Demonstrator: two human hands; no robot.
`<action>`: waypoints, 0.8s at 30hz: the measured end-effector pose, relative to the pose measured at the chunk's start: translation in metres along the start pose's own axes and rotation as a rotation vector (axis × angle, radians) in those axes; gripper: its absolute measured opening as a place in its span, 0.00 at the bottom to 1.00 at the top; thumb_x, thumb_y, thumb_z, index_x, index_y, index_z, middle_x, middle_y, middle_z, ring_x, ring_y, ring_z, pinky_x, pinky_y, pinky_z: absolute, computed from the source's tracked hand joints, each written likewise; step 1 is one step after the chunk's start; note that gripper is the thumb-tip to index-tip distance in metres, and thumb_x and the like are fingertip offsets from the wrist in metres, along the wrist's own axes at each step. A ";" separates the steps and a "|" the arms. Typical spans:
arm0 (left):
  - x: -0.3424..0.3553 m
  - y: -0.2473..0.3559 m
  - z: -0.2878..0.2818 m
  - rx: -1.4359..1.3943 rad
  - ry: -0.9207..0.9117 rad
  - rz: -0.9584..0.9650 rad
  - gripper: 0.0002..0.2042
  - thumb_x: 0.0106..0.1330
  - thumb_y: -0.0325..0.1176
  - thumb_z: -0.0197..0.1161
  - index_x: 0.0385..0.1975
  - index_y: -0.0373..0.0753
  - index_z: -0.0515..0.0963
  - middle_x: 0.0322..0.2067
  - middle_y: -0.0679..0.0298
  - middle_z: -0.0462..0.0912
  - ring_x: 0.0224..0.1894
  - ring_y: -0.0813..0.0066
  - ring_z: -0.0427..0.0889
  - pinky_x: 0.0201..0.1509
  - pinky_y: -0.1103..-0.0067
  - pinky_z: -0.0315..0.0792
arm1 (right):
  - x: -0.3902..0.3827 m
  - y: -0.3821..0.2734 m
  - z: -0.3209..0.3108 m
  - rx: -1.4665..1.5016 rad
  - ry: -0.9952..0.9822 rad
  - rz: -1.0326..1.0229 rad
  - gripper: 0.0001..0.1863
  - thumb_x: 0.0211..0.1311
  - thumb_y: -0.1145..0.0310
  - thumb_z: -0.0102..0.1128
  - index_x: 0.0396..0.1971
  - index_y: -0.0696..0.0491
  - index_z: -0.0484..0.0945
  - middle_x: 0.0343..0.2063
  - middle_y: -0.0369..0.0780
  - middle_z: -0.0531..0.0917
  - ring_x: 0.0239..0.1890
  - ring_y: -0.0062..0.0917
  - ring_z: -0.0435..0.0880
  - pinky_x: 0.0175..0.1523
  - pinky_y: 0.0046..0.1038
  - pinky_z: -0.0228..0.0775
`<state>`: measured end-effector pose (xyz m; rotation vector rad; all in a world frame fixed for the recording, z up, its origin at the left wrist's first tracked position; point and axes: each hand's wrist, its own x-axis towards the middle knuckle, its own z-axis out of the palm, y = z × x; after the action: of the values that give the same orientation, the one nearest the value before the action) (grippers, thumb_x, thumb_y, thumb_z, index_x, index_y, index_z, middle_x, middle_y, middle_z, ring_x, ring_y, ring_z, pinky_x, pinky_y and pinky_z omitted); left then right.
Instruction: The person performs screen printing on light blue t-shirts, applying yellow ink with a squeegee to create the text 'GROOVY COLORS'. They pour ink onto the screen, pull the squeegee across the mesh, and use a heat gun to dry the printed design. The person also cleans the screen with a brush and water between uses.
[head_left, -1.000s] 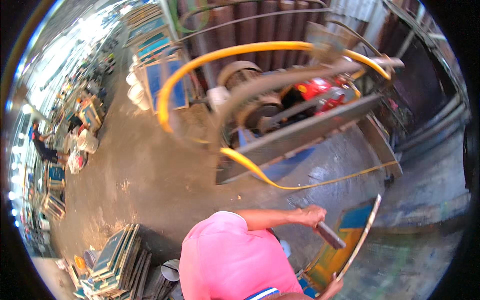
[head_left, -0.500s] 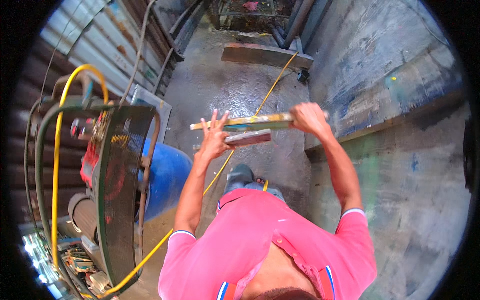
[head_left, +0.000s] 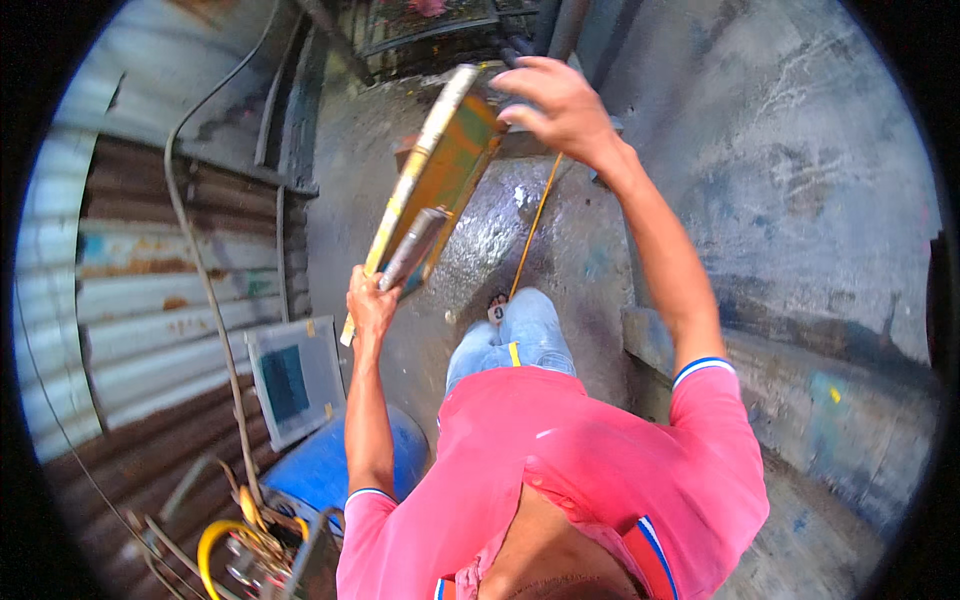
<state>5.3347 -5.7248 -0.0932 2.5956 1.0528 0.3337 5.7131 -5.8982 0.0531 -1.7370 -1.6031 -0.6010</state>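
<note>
Floor (head_left: 590, 240): grey, wet and shiny mid-area. Corrugated wall (head_left: 170, 340) along its left edge. Blue drum (head_left: 400, 445) near the floor's left edge, nearer the wearer. Frame (head_left: 455, 160), brownish face, pale edge: tilted, held above the floor left of centre, upper end toward the floor's far edge. Right grip (head_left: 570, 110): open, fingers spread beside the frame's upper end; slight blur, contact cannot be told. Left grip (head_left: 370, 305): closed on the frame's lower end and a grey bar (head_left: 415, 250).
</note>
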 end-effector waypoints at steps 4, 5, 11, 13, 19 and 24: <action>0.154 -0.007 0.033 -0.153 -0.049 -0.339 0.18 0.47 0.40 0.74 0.29 0.30 0.80 0.28 0.55 0.82 0.28 0.65 0.81 0.33 0.71 0.74 | -0.056 0.140 0.038 0.028 0.413 0.880 0.14 0.60 0.59 0.59 0.35 0.54 0.83 0.33 0.46 0.84 0.37 0.39 0.83 0.44 0.34 0.73; 0.194 -0.003 0.042 -0.211 -0.093 -0.389 0.17 0.49 0.39 0.74 0.28 0.29 0.80 0.23 0.56 0.83 0.23 0.73 0.79 0.29 0.75 0.73 | -0.100 0.183 0.059 -0.036 0.289 1.069 0.16 0.61 0.56 0.58 0.34 0.55 0.82 0.31 0.47 0.84 0.37 0.42 0.83 0.43 0.35 0.73; 0.430 -0.031 0.171 -0.687 -0.439 -0.652 0.14 0.52 0.30 0.69 0.35 0.28 0.80 0.29 0.60 0.83 0.26 0.72 0.79 0.30 0.74 0.74 | -0.349 0.364 0.245 -0.080 -0.426 1.550 0.18 0.58 0.50 0.58 0.36 0.50 0.83 0.37 0.50 0.83 0.44 0.44 0.81 0.47 0.41 0.72; 0.458 -0.074 0.210 -0.797 -0.426 -0.602 0.14 0.53 0.29 0.68 0.37 0.27 0.79 0.32 0.59 0.83 0.29 0.69 0.81 0.34 0.74 0.76 | -0.389 0.375 0.296 -0.115 -0.709 1.483 0.16 0.58 0.52 0.58 0.38 0.47 0.83 0.40 0.48 0.83 0.46 0.43 0.81 0.49 0.41 0.72; 0.498 -0.117 0.250 -0.915 -0.548 -0.989 0.21 0.53 0.31 0.69 0.43 0.24 0.74 0.36 0.52 0.82 0.34 0.62 0.83 0.41 0.68 0.79 | -0.427 0.314 0.351 -0.159 -0.712 1.824 0.16 0.57 0.59 0.57 0.45 0.46 0.80 0.43 0.45 0.82 0.48 0.41 0.79 0.50 0.38 0.73; 0.485 -0.197 0.284 -0.924 -0.558 -1.146 0.26 0.53 0.35 0.70 0.49 0.25 0.71 0.42 0.50 0.80 0.38 0.60 0.83 0.45 0.64 0.79 | -0.324 0.272 0.364 0.119 -0.107 2.369 0.14 0.56 0.70 0.54 0.43 0.55 0.76 0.33 0.39 0.82 0.34 0.30 0.82 0.38 0.34 0.80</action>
<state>5.6440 -5.3061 -0.3829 0.9436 1.4572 -0.1699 5.8967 -5.8429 -0.4714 -2.1132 0.9395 0.7477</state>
